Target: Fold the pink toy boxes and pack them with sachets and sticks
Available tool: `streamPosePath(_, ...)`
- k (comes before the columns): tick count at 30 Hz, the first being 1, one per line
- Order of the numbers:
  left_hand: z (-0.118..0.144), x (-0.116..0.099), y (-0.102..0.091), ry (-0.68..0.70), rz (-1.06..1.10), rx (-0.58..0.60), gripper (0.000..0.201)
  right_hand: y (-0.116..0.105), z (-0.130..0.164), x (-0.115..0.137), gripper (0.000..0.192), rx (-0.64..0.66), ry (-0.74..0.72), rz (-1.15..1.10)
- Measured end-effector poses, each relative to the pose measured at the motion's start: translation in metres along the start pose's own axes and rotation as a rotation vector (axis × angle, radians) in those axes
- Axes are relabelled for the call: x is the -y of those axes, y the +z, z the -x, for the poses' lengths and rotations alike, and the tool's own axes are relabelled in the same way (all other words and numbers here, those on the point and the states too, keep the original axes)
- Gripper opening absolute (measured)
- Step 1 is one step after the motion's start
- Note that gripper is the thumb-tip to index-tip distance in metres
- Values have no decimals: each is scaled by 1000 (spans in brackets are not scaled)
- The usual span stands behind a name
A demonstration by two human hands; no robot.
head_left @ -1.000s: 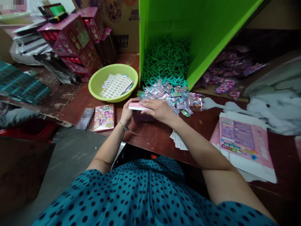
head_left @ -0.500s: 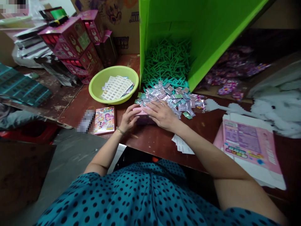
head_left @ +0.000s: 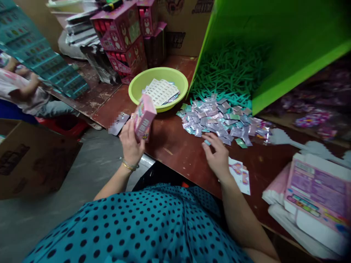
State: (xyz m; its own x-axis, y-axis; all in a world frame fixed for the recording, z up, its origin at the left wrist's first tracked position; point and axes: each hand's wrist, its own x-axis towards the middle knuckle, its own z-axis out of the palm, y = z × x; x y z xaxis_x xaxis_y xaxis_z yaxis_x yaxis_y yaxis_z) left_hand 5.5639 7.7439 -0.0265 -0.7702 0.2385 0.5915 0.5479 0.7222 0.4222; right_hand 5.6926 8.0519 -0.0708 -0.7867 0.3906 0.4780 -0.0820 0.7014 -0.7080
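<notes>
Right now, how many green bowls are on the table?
1. The green bowl sits on the table toward the back, left of the pile of small packets, with printed sheets inside. Another could be hidden behind the stacked boxes.

Left hand [head_left: 131,143] clenched, right hand [head_left: 218,157] flat

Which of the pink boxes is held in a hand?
The small pink box gripped by the left hand above the table edge. The flat pink boxes at right lie stacked, untouched.
</notes>
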Motion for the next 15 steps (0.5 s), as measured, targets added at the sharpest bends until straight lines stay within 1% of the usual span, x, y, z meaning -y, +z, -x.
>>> streamPosePath(1,-2,8,-5,-52,-112,42,87,8,8,-1,34,80,7,-16)
streamPosePath(3,-5,22,-1,-176,-233,191,85,26,18,-1,33,197,17,-20)
streamPosePath(4,-7,29,5,-217,-237,279,80,36,19,0,33,241,18,-17)
streamPosePath(5,-11,37,10,-235,-217,344,73,45,20,1,33,285,14,-12)
streamPosePath(6,-18,46,14,-237,-196,361,66,54,19,3,34,327,8,-6)
streamPosePath(7,-26,56,15,-240,-196,325,60,62,18,5,34,367,0,0)
streamPosePath(8,-36,67,14,-261,-226,248,57,71,15,8,35,403,-7,5)
streamPosePath(9,-47,79,10,-316,-278,166,56,80,12,11,36,437,-16,4)
streamPosePath(10,-57,92,6,-401,-327,139,57,90,8,15,37,467,-29,-3)
streamPosePath(11,-67,104,1,-499,-360,178,59,102,2,19,39,492,-40,-20)
streamPosePath(12,-74,115,-1,-586,-367,269,59,116,-5,24,43,513,-49,-44)
streamPosePath(13,-80,124,-1,-644,-350,379,58,131,-12,29,49,533,-52,-75)
streamPosePath(14,-83,131,1,-667,-320,481,57,148,-19,34,56,555,-46,-108)
streamPosePath(15,-84,135,5,-662,-292,551,57,165,-26,40,64,584,-33,-142)
